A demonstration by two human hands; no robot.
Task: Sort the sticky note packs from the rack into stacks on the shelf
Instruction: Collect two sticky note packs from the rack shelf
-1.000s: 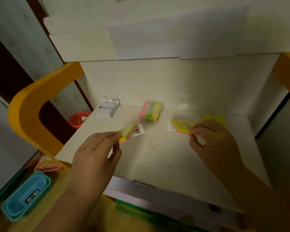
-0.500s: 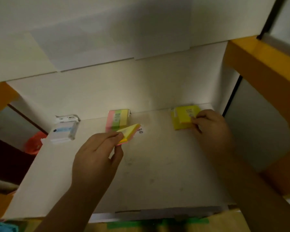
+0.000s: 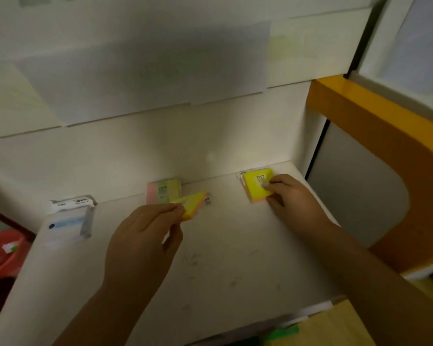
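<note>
White shelf board, near edge cut off. Left hand pinches a yellow-and-orange sticky note pack above mid-shelf. Right hand, fingers curled, holds a yellow sticky note stack at the back right corner; label blurred.

dim, warm light - soft blur throughout, a broad shadow across the back wall.
</note>
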